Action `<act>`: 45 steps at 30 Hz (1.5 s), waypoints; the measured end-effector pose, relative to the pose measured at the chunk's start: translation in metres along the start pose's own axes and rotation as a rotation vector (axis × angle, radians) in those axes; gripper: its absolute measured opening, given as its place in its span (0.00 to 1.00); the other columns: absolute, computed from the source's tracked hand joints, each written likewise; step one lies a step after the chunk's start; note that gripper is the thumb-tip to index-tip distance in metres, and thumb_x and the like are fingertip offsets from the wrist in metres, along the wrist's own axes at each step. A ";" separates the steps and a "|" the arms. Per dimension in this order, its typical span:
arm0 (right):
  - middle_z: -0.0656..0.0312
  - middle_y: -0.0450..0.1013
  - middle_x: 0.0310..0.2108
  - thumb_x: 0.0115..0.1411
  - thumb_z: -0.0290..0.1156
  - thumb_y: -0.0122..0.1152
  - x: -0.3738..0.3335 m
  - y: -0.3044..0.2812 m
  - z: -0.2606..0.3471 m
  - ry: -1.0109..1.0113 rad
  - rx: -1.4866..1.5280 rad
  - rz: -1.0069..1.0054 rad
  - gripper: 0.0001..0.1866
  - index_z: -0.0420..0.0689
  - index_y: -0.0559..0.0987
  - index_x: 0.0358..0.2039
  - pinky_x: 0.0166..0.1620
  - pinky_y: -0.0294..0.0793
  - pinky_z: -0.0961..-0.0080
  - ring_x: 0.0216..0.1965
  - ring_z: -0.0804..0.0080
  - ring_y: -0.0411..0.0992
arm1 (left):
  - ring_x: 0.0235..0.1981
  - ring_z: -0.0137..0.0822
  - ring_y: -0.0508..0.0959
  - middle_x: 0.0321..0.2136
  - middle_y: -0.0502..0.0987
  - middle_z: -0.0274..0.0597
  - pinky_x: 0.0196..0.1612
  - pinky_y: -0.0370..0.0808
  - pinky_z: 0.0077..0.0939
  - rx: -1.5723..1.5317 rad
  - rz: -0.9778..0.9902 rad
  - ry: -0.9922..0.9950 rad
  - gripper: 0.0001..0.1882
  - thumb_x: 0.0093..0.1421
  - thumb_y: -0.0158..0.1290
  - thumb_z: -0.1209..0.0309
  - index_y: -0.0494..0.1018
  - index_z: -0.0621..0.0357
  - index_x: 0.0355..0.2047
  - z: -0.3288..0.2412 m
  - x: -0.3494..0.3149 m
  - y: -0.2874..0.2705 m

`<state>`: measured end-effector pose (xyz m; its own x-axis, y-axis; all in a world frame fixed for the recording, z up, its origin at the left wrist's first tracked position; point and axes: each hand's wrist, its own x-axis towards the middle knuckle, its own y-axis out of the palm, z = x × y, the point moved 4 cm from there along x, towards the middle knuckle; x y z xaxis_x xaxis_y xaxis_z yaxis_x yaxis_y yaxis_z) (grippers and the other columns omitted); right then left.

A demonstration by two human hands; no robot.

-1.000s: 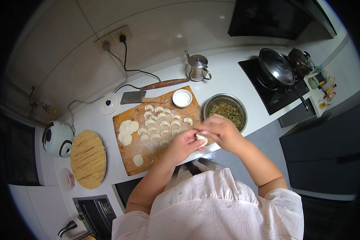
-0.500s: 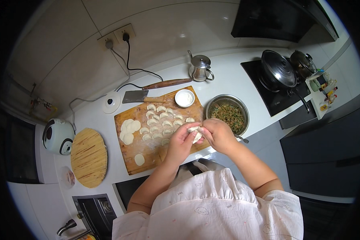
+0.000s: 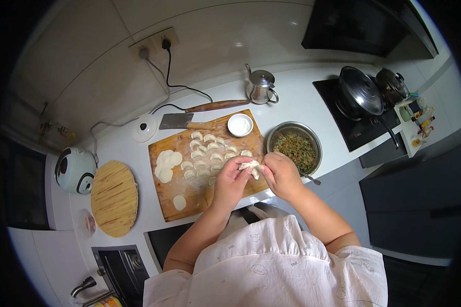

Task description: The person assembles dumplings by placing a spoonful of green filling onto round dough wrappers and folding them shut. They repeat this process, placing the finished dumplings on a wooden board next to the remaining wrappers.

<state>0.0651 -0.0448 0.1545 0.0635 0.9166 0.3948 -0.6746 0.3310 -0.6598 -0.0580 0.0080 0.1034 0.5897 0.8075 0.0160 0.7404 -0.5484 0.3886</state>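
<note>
A pale, partly folded dumpling [image 3: 251, 167] is held between my two hands, over the right front edge of the wooden board [image 3: 170, 204]. My left hand [image 3: 232, 179] is closed round its left side. The fingers of my right hand [image 3: 281, 174] pinch its right edge. Several crescent dumplings [image 3: 200, 153] lie in rows on the floured board. Round wrappers [image 3: 166, 165] overlap at its left, and a single wrapper [image 3: 180, 202] lies nearer me. Right of my hands stands a metal bowl [image 3: 318, 146] of chopped green-and-brown filling [image 3: 295, 148], a utensil handle [image 3: 310, 178] jutting over its rim.
A white bowl of flour [image 3: 240, 125] sits on the board's far edge, near a cleaver [image 3: 176, 121] and a rolling pin [image 3: 217, 106]. Behind are a metal kettle [image 3: 262, 87] and power cords. Left stand a round wooden lid [image 3: 114, 199] and a rice cooker [image 3: 76, 171]; right, a covered wok [image 3: 361, 92].
My fingers have shifted slightly along the dumpling's edge, and my right hand sits a little farther from my left. The whole view has moved slightly.
</note>
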 end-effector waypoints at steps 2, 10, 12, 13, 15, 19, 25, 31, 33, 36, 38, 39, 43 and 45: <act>0.54 0.67 0.24 0.51 0.26 0.53 -0.001 0.003 -0.001 0.013 0.003 0.018 0.04 0.40 0.69 0.25 0.31 0.67 0.62 0.28 0.53 0.66 | 0.37 0.23 0.72 0.41 0.72 0.39 0.38 0.70 0.17 -0.012 -0.009 0.014 0.11 0.59 0.46 0.78 0.67 0.62 0.43 -0.001 0.002 0.000; 0.53 0.67 0.23 0.51 0.26 0.53 0.001 0.007 0.001 -0.017 -0.014 -0.005 0.04 0.41 0.69 0.24 0.31 0.67 0.63 0.28 0.53 0.67 | 0.41 0.25 0.72 0.41 0.71 0.38 0.43 0.70 0.19 0.036 0.050 -0.028 0.12 0.60 0.44 0.78 0.68 0.63 0.44 0.000 -0.001 -0.001; 0.53 0.67 0.23 0.51 0.26 0.53 -0.001 0.006 -0.001 -0.002 0.015 0.010 0.04 0.40 0.69 0.24 0.31 0.67 0.63 0.28 0.53 0.67 | 0.41 0.26 0.71 0.42 0.71 0.38 0.43 0.70 0.20 0.006 0.047 -0.034 0.13 0.60 0.44 0.78 0.67 0.63 0.45 0.000 -0.001 -0.001; 0.53 0.67 0.23 0.51 0.26 0.53 -0.002 0.006 -0.002 0.003 0.027 0.020 0.04 0.40 0.69 0.24 0.31 0.67 0.63 0.27 0.53 0.67 | 0.42 0.26 0.71 0.42 0.71 0.38 0.44 0.70 0.20 -0.009 0.046 -0.037 0.13 0.60 0.44 0.78 0.67 0.63 0.46 -0.001 0.000 -0.001; 0.53 0.67 0.23 0.51 0.26 0.53 -0.004 0.007 -0.005 0.011 0.051 0.040 0.04 0.41 0.69 0.24 0.31 0.67 0.62 0.27 0.53 0.67 | 0.42 0.26 0.71 0.42 0.71 0.39 0.44 0.70 0.20 -0.069 -0.003 -0.066 0.13 0.60 0.44 0.78 0.67 0.63 0.46 0.003 0.001 -0.004; 0.53 0.67 0.23 0.52 0.26 0.53 -0.005 0.015 -0.002 -0.010 0.013 -0.009 0.04 0.41 0.69 0.24 0.30 0.66 0.62 0.27 0.53 0.67 | 0.42 0.27 0.71 0.42 0.71 0.39 0.45 0.69 0.21 -0.107 -0.021 -0.103 0.13 0.59 0.44 0.79 0.67 0.63 0.45 0.000 -0.001 0.000; 0.52 0.67 0.22 0.52 0.28 0.55 -0.006 0.023 -0.004 0.030 0.072 0.035 0.07 0.40 0.69 0.22 0.29 0.66 0.63 0.26 0.52 0.67 | 0.42 0.28 0.72 0.43 0.71 0.41 0.46 0.69 0.21 -0.146 0.005 -0.085 0.14 0.59 0.44 0.79 0.66 0.63 0.47 0.011 -0.001 -0.015; 0.52 0.67 0.21 0.52 0.31 0.56 -0.010 0.049 -0.015 0.080 0.073 0.088 0.09 0.40 0.69 0.22 0.29 0.65 0.62 0.26 0.52 0.67 | 0.45 0.33 0.70 0.44 0.69 0.44 0.50 0.67 0.26 -0.371 -0.124 -0.170 0.15 0.62 0.42 0.73 0.64 0.65 0.48 0.018 -0.005 -0.024; 0.53 0.67 0.23 0.51 0.30 0.57 -0.010 0.061 -0.022 0.136 0.090 0.156 0.09 0.40 0.68 0.22 0.30 0.65 0.63 0.28 0.54 0.67 | 0.48 0.35 0.68 0.46 0.67 0.46 0.53 0.64 0.28 -0.524 -0.158 -0.233 0.18 0.64 0.39 0.67 0.62 0.65 0.50 0.028 -0.007 -0.035; 0.55 0.68 0.29 0.50 0.29 0.58 -0.010 0.072 -0.024 0.179 0.147 -0.057 0.08 0.40 0.69 0.26 0.33 0.65 0.64 0.34 0.56 0.67 | 0.50 0.37 0.66 0.48 0.65 0.47 0.55 0.62 0.29 -0.684 -0.163 -0.290 0.21 0.65 0.35 0.61 0.59 0.63 0.52 0.041 -0.013 -0.051; 0.54 0.67 0.39 0.50 0.26 0.56 -0.011 0.098 -0.030 0.165 0.213 -0.080 0.10 0.39 0.70 0.34 0.41 0.65 0.64 0.42 0.56 0.65 | 0.50 0.37 0.66 0.48 0.66 0.46 0.55 0.61 0.29 -0.755 -0.206 -0.324 0.22 0.65 0.34 0.59 0.58 0.61 0.52 0.050 -0.016 -0.061; 0.53 0.67 0.41 0.50 0.25 0.55 -0.010 0.111 -0.027 0.094 0.191 -0.083 0.11 0.39 0.70 0.36 0.43 0.65 0.64 0.43 0.55 0.65 | 0.49 0.37 0.66 0.47 0.66 0.45 0.55 0.61 0.29 -0.780 -0.261 -0.345 0.21 0.65 0.34 0.59 0.58 0.61 0.52 0.056 -0.018 -0.065; 0.52 0.68 0.41 0.52 0.24 0.52 -0.017 0.161 -0.029 0.086 0.231 0.087 0.10 0.38 0.72 0.36 0.48 0.64 0.64 0.43 0.52 0.65 | 0.39 0.28 0.70 0.36 0.70 0.35 0.46 0.68 0.22 -0.847 -0.446 -0.442 0.15 0.65 0.35 0.60 0.64 0.56 0.43 0.090 -0.033 -0.090; 0.52 0.70 0.38 0.52 0.25 0.51 -0.029 0.186 -0.033 0.096 0.199 0.132 0.08 0.40 0.73 0.34 0.47 0.65 0.65 0.41 0.52 0.66 | 0.33 0.24 0.70 0.32 0.70 0.31 0.40 0.70 0.18 -0.886 -0.478 -0.476 0.13 0.65 0.35 0.61 0.65 0.54 0.38 0.103 -0.043 -0.104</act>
<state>-0.0378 -0.0023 -0.0002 0.0285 0.9692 0.2448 -0.8124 0.1652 -0.5592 -0.1273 0.0083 -0.0330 0.5097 0.6242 -0.5921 0.5442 0.2991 0.7838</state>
